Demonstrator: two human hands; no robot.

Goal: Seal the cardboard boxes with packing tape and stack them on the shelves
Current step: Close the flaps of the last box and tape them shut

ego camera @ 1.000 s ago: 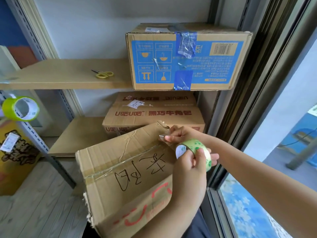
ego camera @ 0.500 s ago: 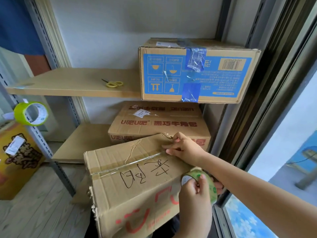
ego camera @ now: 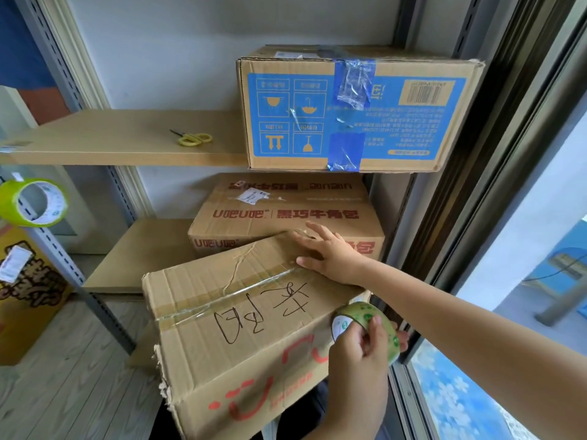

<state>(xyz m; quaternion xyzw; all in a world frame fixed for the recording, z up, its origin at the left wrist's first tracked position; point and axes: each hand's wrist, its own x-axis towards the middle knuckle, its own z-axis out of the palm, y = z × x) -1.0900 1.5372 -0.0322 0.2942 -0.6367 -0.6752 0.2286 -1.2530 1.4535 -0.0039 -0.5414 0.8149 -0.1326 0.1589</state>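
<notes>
Down at six o'clock we have the handwritten box (ego camera: 241,328) tilted on our lap, apparently, though what props it is hidden. Our right hand (ego camera: 330,255) lies flat with straight fingers on its far edge at twelve o'clock, pressing the clear tape strip (ego camera: 222,300) that already crosses the seam. Our left hand (ego camera: 359,354) grips the green tape roll (ego camera: 368,325) at the box's three o'clock corner. We judge sealing nearly done; cutting and shelving remain. Two boxes are already stacked: the blue-printed box (ego camera: 349,112) on the upper shelf (ego camera: 111,144), the brown box (ego camera: 286,214) below. Open room lies at nine o'clock on both shelves, beside the yellow scissors (ego camera: 193,139); the shelf post crowds us at three o'clock.
</notes>
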